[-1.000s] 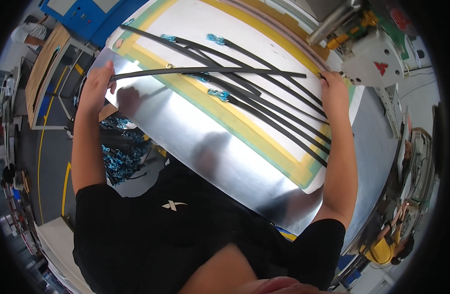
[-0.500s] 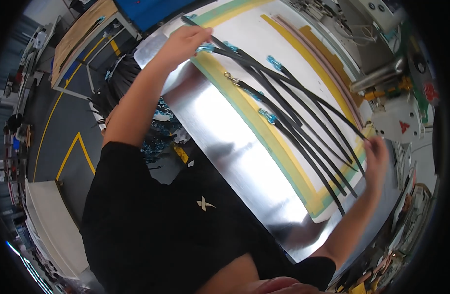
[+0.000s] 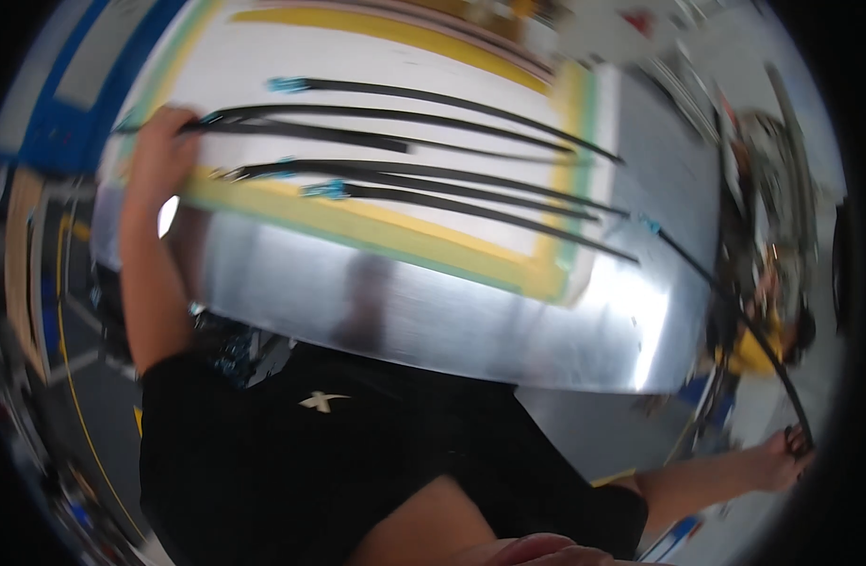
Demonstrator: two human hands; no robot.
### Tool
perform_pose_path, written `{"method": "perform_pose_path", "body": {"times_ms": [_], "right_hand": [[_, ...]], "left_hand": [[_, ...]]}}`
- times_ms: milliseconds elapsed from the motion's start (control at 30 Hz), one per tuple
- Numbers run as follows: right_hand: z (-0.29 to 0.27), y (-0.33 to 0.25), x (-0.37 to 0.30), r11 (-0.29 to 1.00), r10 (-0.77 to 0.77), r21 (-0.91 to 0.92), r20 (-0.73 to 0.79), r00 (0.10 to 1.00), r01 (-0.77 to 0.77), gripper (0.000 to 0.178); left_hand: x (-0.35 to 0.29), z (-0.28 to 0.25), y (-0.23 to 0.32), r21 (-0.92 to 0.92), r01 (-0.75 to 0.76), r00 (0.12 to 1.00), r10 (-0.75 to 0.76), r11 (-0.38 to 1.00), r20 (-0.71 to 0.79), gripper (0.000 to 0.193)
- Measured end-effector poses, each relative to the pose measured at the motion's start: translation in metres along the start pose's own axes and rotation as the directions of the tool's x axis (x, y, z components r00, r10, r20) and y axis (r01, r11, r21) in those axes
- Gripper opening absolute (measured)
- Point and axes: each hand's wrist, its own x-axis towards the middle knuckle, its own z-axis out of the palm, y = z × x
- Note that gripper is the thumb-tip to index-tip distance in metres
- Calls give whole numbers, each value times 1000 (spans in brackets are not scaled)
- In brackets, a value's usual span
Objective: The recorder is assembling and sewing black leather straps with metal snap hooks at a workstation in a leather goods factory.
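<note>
Several long black straps with blue-wrapped ends, among them a black strap (image 3: 461, 102) at the far side, lie roughly side by side on a white sheet (image 3: 508, 217). A bare metal clasp (image 3: 230, 174) shows at one strap's left end. My left hand (image 3: 167, 141), blurred, is closed around a strap near its left end; a bit of strap sticks out beyond it. My right hand (image 3: 782, 460), off the table at the lower right, grips one end of another black strap (image 3: 734, 304). That strap slants up to its blue-wrapped end (image 3: 650, 224) over the table's right part.
Yellow and green tape (image 3: 376, 231) borders the sheet on a shiny metal table (image 3: 452, 325). Beyond the far edge stands machinery (image 3: 631, 28). A blue panel (image 3: 93, 123) is at the far left. A dark bundle with blue bits (image 3: 235, 354) hangs below the near edge.
My view has turned, so the straps now run nearly crosswise. My right hand has swung off the table to the lower right, drawing a strap away from the others. My left hand stays at the straps' left ends.
</note>
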Motion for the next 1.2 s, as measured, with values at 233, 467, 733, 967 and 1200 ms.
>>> {"method": "perform_pose_path", "body": {"times_ms": [233, 467, 733, 967, 1200], "right_hand": [[74, -91, -86, 621, -688, -732, -337, 643, 281, 15], [-29, -53, -156, 228, -667, -966, -249, 702, -125, 24], [-154, 58, -300, -128, -303, -747, -596, 743, -652, 42], [-157, 84, -355, 193, 19, -500, -858, 512, -844, 30], [-143, 89, -338, 215, -89, -678, -731, 677, -703, 33]], "left_hand": [[15, -20, -85, 33, -144, 989, 145, 989, -30, 24], [29, -20, -74, -24, -73, 993, 70, 997, -98, 28], [29, -72, -10, 46, -38, 977, 47, 998, -206, 36], [44, -98, 43, 58, -212, 930, 219, 976, -294, 37], [43, -93, 78, 31, -253, 937, 253, 967, -240, 34]]}}
